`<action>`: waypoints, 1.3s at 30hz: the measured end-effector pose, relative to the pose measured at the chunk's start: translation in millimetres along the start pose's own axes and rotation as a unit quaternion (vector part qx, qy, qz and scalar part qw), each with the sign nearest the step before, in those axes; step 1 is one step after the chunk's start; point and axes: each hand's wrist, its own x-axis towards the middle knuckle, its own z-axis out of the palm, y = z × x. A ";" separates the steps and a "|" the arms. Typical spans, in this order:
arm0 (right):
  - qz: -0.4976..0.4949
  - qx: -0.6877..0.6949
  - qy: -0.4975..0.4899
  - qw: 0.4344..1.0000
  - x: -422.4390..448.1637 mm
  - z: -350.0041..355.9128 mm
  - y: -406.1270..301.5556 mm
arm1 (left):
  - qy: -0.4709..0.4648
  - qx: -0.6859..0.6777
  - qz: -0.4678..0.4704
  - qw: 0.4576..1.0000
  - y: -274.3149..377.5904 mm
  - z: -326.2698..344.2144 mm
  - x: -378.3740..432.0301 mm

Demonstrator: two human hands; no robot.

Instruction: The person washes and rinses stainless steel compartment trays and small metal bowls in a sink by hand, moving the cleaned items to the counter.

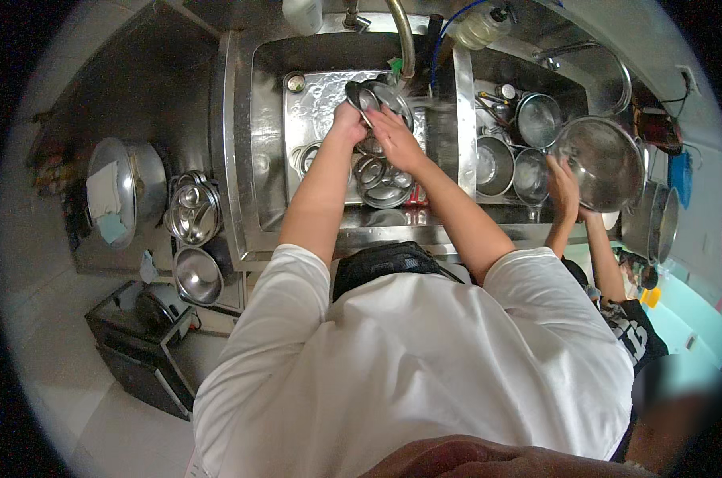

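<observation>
Over the left basin of a steel sink (265, 119), my left hand (350, 124) grips a tilted stainless steel dish (368, 99). My right hand (395, 141) lies with its fingers stretched out along the dish's near face and does not visibly grip it. Just behind is another round steel dish (394, 98), partly covered by my hands. Below them sits a stack of steel compartment plates (386, 182). A two-handled steel pan (309, 160) is partly hidden by my left forearm. The curved faucet (404, 36) hangs above the basin's back.
At right, a co-worker's hands (565, 188) hold a large steel bowl (600, 164) beside a basin with several pots (495, 164). On the left counter are a big metal pot (149, 185), stacked compartment plates (193, 209) and a steel bowl (198, 275). A soap bottle (482, 30) stands behind.
</observation>
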 end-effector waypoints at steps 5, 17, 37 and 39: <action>0.037 -0.094 -0.024 0.995 15.1 -10.3 25.8 | -0.088 -0.046 -0.079 0.992 -10.3 -8.2 -7.4; 0.029 -0.028 0.003 0.999 20.0 22.5 -32.0 | -0.073 -0.037 -0.001 0.997 -7.7 -45.1 3.6; 0.305 0.192 0.270 0.893 81.6 3.0 -26.3 | -0.060 -0.020 0.155 0.986 108.2 -43.4 -71.2; 0.292 0.091 0.293 0.906 69.9 -13.9 1.0 | -0.139 -0.081 0.055 0.985 92.6 -31.8 -57.0</action>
